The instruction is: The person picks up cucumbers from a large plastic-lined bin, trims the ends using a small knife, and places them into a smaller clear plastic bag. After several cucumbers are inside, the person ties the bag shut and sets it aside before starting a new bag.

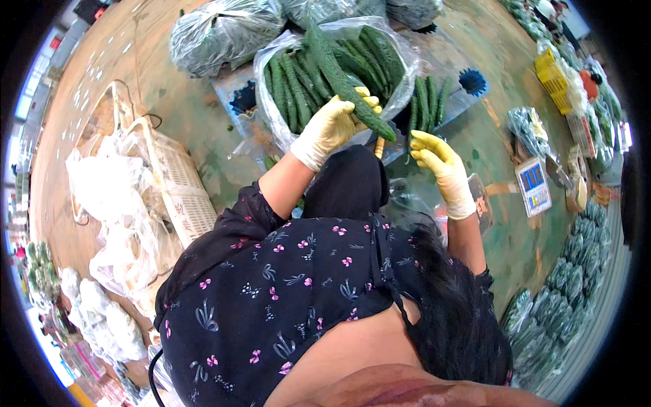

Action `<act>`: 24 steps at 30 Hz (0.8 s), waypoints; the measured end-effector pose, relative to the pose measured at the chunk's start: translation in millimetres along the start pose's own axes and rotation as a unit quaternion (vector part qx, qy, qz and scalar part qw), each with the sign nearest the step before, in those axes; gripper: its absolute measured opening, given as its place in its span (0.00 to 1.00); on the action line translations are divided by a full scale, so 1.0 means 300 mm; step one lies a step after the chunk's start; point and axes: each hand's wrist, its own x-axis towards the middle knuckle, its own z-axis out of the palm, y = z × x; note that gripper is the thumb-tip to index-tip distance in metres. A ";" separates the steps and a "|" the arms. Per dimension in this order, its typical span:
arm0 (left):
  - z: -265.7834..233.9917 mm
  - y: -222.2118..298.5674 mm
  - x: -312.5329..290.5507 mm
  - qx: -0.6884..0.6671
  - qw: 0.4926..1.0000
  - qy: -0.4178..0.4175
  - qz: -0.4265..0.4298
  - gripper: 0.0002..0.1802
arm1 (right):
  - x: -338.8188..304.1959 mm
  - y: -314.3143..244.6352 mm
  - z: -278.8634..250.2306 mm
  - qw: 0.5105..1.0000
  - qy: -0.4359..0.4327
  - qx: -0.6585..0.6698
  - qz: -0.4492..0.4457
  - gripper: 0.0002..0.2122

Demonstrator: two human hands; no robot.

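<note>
My left hand, in a pale yellow glove, is closed round a long, slightly curved green cucumber. The cucumber slants over an open clear plastic bag, its lower end pointing toward my right hand. Inside the bag, many cucumbers stand packed side by side. Gloved as well, my right hand is raised with bent fingers apart, and I see nothing gripped in it. It is nearest to several thinner cucumbers lying to the right of the bag, close to their lower ends.
Filled plastic bags lie beyond the open one. A blue crate-like support with dark toothed corners is under it. Left stands a white basket with crumpled plastic. A scale and rows of bagged produce are at right.
</note>
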 end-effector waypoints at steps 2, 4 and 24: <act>0.074 -0.064 0.028 0.073 0.997 -0.015 -0.032 0.22 | -0.005 -0.049 0.034 0.997 -0.015 -0.010 -0.076 0.19; 0.119 -0.147 0.061 0.150 0.988 -0.040 -0.019 0.19 | 0.000 -0.068 0.062 0.985 -0.052 -0.035 -0.163 0.20; 0.116 -0.950 0.065 0.695 0.655 -0.165 -0.246 0.19 | -0.398 0.508 -0.475 0.855 0.326 0.378 -0.139 0.08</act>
